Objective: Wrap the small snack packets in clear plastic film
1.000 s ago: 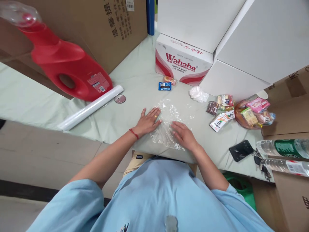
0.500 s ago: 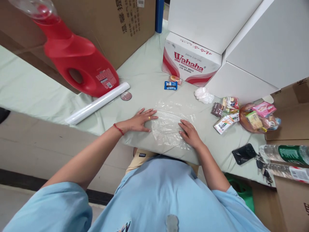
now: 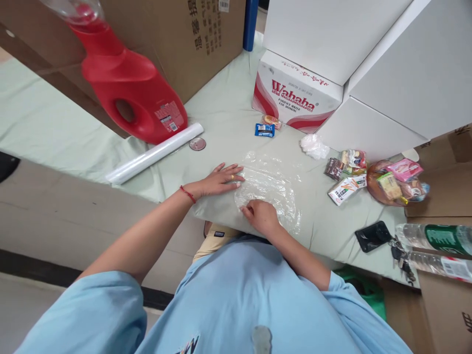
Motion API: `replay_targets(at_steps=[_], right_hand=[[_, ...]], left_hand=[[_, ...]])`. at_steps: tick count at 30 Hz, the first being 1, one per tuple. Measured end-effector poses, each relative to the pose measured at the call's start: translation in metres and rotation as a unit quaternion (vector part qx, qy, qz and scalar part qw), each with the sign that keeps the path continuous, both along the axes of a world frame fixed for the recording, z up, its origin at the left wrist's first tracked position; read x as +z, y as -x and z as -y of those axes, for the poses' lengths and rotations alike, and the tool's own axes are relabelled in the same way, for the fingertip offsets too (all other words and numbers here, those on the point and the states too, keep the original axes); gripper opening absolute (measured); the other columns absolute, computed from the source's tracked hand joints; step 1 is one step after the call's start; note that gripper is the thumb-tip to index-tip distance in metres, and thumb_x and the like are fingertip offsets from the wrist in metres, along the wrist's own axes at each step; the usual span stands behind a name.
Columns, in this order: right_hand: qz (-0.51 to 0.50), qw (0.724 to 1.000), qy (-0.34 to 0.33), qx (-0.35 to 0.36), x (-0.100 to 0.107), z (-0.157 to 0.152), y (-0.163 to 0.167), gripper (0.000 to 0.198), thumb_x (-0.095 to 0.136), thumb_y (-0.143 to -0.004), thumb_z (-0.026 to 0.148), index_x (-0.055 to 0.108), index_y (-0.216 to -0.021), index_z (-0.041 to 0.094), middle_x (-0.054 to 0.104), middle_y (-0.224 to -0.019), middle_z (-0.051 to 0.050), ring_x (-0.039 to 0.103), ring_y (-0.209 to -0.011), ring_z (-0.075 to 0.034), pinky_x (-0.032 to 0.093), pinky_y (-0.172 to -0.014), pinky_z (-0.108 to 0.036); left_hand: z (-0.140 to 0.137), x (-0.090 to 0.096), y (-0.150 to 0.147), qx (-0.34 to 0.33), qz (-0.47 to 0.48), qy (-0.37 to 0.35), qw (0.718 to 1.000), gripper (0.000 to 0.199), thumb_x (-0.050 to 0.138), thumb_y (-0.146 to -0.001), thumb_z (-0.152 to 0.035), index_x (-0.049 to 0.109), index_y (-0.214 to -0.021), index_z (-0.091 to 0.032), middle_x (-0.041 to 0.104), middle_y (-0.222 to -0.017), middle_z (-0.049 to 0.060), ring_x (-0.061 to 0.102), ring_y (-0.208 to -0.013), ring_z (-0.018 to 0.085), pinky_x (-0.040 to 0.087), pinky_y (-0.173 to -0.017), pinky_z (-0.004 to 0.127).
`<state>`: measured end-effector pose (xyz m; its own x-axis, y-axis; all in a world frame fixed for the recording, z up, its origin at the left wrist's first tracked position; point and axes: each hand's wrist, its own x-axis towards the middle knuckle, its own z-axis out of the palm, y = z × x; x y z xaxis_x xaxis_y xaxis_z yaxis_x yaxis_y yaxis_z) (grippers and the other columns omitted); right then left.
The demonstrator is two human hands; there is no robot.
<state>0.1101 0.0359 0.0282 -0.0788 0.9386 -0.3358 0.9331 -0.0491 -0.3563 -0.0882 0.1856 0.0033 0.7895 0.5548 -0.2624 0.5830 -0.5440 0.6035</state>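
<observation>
Here's the clear plastic film (image 3: 271, 184), lying on the pale green worktop (image 3: 224, 120) right in front of the person, and it's catching the light all over! It's looking thin and glossy, its outline roughly rounded, with white glints running along the creases and the green showing straight through. Wrinkles are bunching down its right side. The left hand (image 3: 223, 181) is resting open, fingers spreading over the film's left edge; the right hand (image 3: 261, 216) is curling at the near edge, whether gripping, I can't tell. 1 white roll (image 3: 157, 155) is lying off left.
</observation>
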Motion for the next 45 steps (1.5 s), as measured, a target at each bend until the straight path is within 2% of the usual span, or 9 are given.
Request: replay_targets(at_steps=[4, 10, 19, 23, 27, 32, 37, 41, 45], right_hand=[[0.002, 0.997, -0.072, 0.021, 0.003, 0.005, 0.006, 0.023, 0.051, -0.108, 0.031, 0.073, -0.107, 0.024, 0.072, -0.104, -0.004, 0.065, -0.086, -0.019, 0.039, -0.069, -0.030], [0.021, 0.969, -0.203, 0.141, -0.002, 0.017, 0.024, 0.025, 0.051, -0.108, 0.028, 0.073, -0.099, 0.022, 0.068, -0.101, -0.010, 0.056, -0.099, -0.026, 0.042, -0.082, -0.038], [-0.073, 0.930, -0.199, 0.300, -0.015, 0.023, 0.043, 0.021, 0.055, -0.105, 0.028, 0.075, -0.108, 0.021, 0.074, -0.119, -0.009, 0.055, -0.118, -0.028, 0.045, -0.100, -0.046], [-0.134, 0.932, -0.234, 0.244, -0.010, 0.020, 0.032, 0.029, 0.049, -0.106, 0.025, 0.076, -0.117, 0.019, 0.076, -0.120, -0.010, 0.059, -0.120, -0.025, 0.047, -0.109, -0.042], [-0.103, 0.944, -0.216, 0.228, -0.025, 0.011, 0.025, 0.034, 0.056, -0.106, 0.031, 0.070, -0.135, 0.020, 0.065, -0.147, -0.011, 0.050, -0.142, -0.027, 0.040, -0.122, -0.047], [-0.089, 0.935, -0.180, 0.292, -0.049, 0.013, 0.026, 0.051, 0.058, -0.105, 0.041, 0.056, -0.152, 0.022, 0.049, -0.164, -0.009, 0.037, -0.156, -0.027, 0.021, -0.132, -0.055], [-0.101, 0.938, -0.174, 0.282, -0.050, 0.011, 0.026, 0.049, 0.058, -0.105, 0.042, 0.059, -0.150, 0.022, 0.055, -0.159, -0.009, 0.039, -0.154, -0.027, 0.021, -0.132, -0.053], [-0.107, 0.938, -0.170, 0.282, -0.046, 0.012, 0.029, 0.050, 0.060, -0.104, 0.045, 0.062, -0.146, 0.017, 0.063, -0.151, -0.011, 0.041, -0.151, -0.028, 0.022, -0.132, -0.052], [-0.111, 0.941, -0.160, 0.278, -0.033, 0.021, 0.030, 0.042, 0.059, -0.105, 0.042, 0.068, -0.138, 0.018, 0.065, -0.147, -0.011, 0.048, -0.145, -0.028, 0.032, -0.127, -0.052]], left_hand=[[0.001, -0.002, -0.001, 0.018, 0.006, 0.012, 1.000, 0.068, 0.019, -0.105, -0.069, 0.058, -0.149, -0.035, 0.026, -0.176, -0.001, 0.012, -0.166, 0.022, -0.003, -0.132, 0.052], [0.002, -0.003, -0.002, 0.014, 0.012, 0.005, 1.000, 0.066, 0.018, -0.107, -0.064, 0.058, -0.150, -0.034, 0.025, -0.176, -0.001, 0.013, -0.165, 0.022, -0.002, -0.132, 0.053], [-0.004, -0.004, 0.004, -0.051, -0.007, -0.040, 0.998, 0.064, 0.052, -0.088, -0.029, 0.053, -0.152, -0.035, 0.021, -0.178, -0.002, 0.010, -0.166, 0.024, 0.000, -0.132, 0.057], [-0.004, -0.003, 0.005, -0.052, -0.002, -0.038, 0.998, 0.072, 0.053, -0.080, -0.022, 0.055, -0.151, -0.035, 0.021, -0.177, -0.002, 0.009, -0.166, 0.024, -0.001, -0.132, 0.058], [-0.008, -0.005, 0.008, -0.044, 0.013, -0.026, 0.999, 0.070, 0.051, -0.080, -0.024, 0.057, -0.149, -0.034, 0.026, -0.176, -0.002, 0.013, -0.166, 0.025, 0.001, -0.132, 0.057], [0.003, -0.002, 0.002, 0.049, 0.016, -0.068, 0.996, 0.059, 0.049, -0.088, -0.029, 0.061, -0.146, -0.029, 0.035, -0.173, 0.001, 0.019, -0.164, 0.027, 0.014, -0.132, 0.055], [0.045, 0.016, -0.030, 0.249, 0.020, -0.227, 0.941, 0.045, 0.045, -0.098, -0.030, 0.072, -0.133, -0.022, 0.050, -0.160, 0.011, 0.030, -0.155, 0.035, 0.027, -0.124, 0.059], [0.060, 0.014, -0.054, 0.230, 0.012, -0.199, 0.953, 0.052, 0.033, -0.105, -0.038, 0.064, -0.144, -0.023, 0.053, -0.158, 0.013, 0.042, -0.147, 0.034, 0.032, -0.120, 0.058], [0.052, -0.010, -0.059, 0.223, -0.026, -0.193, 0.955, 0.062, 0.023, -0.107, -0.044, 0.042, -0.162, -0.024, 0.037, -0.171, 0.013, 0.028, -0.160, 0.033, 0.015, -0.128, 0.063]])
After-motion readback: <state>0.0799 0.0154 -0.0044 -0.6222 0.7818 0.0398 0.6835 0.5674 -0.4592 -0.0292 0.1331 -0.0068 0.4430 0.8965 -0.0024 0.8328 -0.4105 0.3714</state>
